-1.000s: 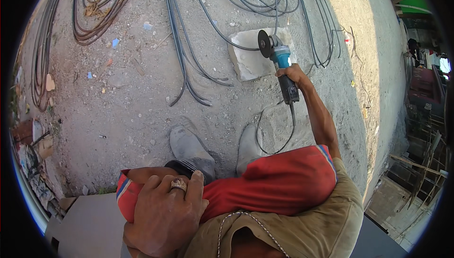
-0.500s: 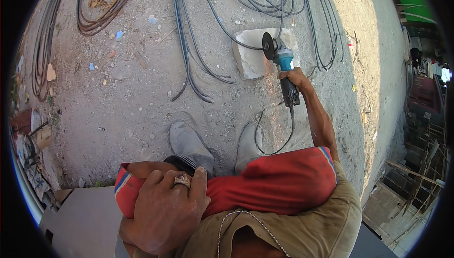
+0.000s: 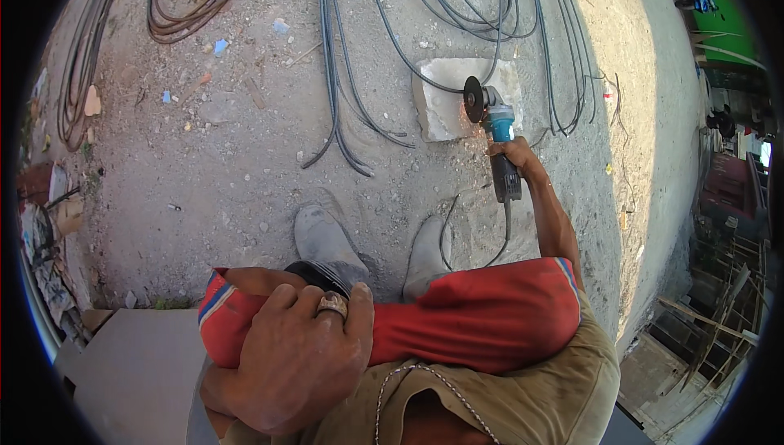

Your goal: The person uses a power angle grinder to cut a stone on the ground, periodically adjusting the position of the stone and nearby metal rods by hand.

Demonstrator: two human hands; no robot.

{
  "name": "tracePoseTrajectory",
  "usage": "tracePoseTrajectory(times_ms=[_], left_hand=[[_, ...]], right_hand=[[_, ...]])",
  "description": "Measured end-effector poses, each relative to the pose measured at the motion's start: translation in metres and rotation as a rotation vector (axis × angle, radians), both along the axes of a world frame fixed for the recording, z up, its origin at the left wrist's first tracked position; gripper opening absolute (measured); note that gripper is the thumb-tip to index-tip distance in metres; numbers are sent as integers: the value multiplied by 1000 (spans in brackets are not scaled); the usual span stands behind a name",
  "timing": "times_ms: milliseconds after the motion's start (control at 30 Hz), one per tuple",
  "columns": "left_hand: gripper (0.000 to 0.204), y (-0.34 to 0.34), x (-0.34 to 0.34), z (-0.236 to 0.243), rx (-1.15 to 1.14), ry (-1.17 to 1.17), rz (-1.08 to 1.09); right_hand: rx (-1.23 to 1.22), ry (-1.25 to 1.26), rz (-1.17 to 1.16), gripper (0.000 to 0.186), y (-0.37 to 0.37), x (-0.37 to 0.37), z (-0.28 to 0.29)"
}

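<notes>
My right hand [image 3: 513,151] is wrapped round the body of a teal and black angle grinder [image 3: 501,128], held out at arm's length. Its dark cutting disc [image 3: 474,100] meets the end of a bent steel rod [image 3: 425,77] over a pale stone block [image 3: 438,110]. Orange sparks fly down from the disc past the grinder. Closer in, my left hand [image 3: 306,355] is closed over my lap beside the red shorts, a ring on one finger. Its fingertips curl out of sight, so whatever they may hold is hidden.
Bundles of long steel rods [image 3: 328,53] lie on the dusty ground ahead, with a rusty looped bundle [image 3: 184,28] farther left. The grinder's cord [image 3: 508,229] loops near my grey boots [image 3: 327,237]. Wooden framing [image 3: 719,314] stands at the right.
The grinder and my right hand sit slightly lower and farther right in the picture, as the whole view has shifted. Sparks by the disc are brighter now. My left hand stays closed.
</notes>
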State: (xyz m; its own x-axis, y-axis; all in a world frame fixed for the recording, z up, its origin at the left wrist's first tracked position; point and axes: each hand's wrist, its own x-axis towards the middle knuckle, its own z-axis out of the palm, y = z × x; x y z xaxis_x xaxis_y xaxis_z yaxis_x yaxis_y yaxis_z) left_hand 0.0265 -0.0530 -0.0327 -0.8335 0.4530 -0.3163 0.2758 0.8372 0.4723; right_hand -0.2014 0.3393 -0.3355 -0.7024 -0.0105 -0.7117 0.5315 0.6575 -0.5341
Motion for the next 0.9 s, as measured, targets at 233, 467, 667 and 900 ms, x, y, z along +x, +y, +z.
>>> tracePoseTrajectory(times_ms=[233, 467, 667, 900], left_hand=[[34, -1, -1, 4, 24, 16, 5], [35, 1, 1, 5, 13, 11, 13], [46, 0, 1, 4, -42, -49, 6], [46, -26, -65, -4, 142, -160, -110]], right_hand=[[-19, -39, -35, 27, -20, -30, 3], [-50, -60, -37, 26, -12, -22, 5], [-105, -70, 1, 18, -3, -7, -5], [-171, -9, -184, 23, 18, 36, 28]])
